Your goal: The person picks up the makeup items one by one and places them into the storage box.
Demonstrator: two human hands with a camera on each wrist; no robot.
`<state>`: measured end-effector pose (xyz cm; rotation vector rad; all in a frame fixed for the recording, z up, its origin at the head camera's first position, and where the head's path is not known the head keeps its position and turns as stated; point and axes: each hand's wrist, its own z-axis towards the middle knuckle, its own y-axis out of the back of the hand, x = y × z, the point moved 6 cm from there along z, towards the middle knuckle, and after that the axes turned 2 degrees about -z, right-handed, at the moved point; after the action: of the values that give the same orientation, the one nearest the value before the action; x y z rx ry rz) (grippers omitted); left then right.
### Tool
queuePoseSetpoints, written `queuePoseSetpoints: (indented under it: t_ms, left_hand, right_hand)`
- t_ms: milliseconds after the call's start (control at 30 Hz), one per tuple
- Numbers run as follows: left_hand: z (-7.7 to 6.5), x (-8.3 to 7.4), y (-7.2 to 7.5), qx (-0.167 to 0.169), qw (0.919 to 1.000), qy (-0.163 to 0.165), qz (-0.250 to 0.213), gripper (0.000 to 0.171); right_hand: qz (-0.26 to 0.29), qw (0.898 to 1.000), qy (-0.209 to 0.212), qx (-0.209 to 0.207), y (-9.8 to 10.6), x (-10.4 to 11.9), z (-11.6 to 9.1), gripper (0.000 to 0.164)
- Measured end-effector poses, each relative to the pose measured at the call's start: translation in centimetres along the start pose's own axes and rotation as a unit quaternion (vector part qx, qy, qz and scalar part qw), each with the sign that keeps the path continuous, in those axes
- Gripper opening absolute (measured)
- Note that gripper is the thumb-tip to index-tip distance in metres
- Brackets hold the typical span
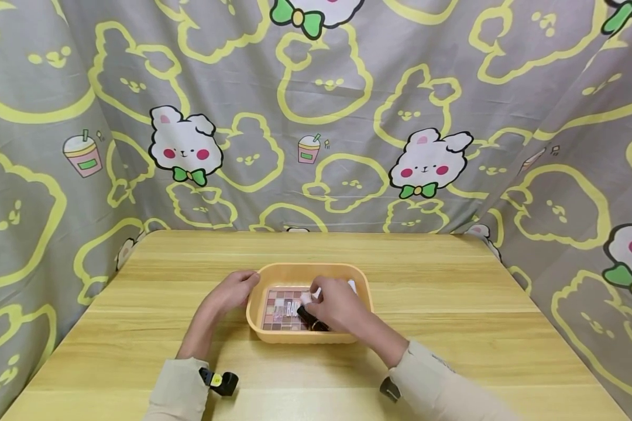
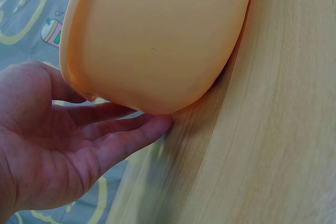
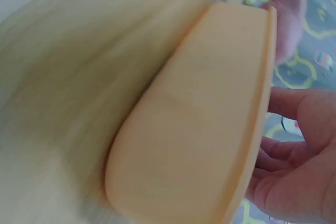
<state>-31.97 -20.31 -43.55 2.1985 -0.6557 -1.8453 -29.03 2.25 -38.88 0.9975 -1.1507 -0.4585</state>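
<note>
An orange plastic basin (image 1: 311, 337) stands on the wooden table, in the middle of the head view. My left hand (image 1: 238, 289) holds its left rim, thumb at the top edge; in the left wrist view the fingers (image 2: 126, 140) lie along the outer wall. Inside the basin is my right hand (image 1: 339, 304), its curled fingertips pinching a small whitish item (image 1: 306, 298), mostly hidden. Right under these fingers lies a black item (image 1: 311, 318) with gold trim. An eyeshadow palette (image 1: 279, 310) with many colour squares lies flat in the basin's left part.
Another white item (image 1: 352, 286) leans at the basin's right inner end. The wooden table (image 1: 426, 280) stretches around the basin. Behind and beside it hangs a grey curtain (image 1: 342, 134) printed with cartoon animals.
</note>
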Motion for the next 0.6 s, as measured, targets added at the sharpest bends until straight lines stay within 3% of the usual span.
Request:
queuePoseSetpoints:
  t_ms: [200, 367, 600]
  left_hand:
    - [0.0, 0.0, 0.0, -0.002, 1.0000, -0.001, -0.001, 0.044]
    - [0.0, 0.1, 0.1, -0.006, 1.0000, 0.000, 0.000, 0.044]
    - [0.0, 0.0, 0.0, 0.000, 1.0000, -0.005, 0.003, 0.047]
  right_hand:
    - [0.062, 0.996, -0.038, -0.061, 2.3, -1.4, 0.4, 0.027]
    - [0.127, 0.981, -0.081, -0.124, 4.2, -3.5, 0.3, 0.033]
    - [0.151, 0.963, -0.122, -0.188, 6.1, -7.4, -0.6, 0.042]
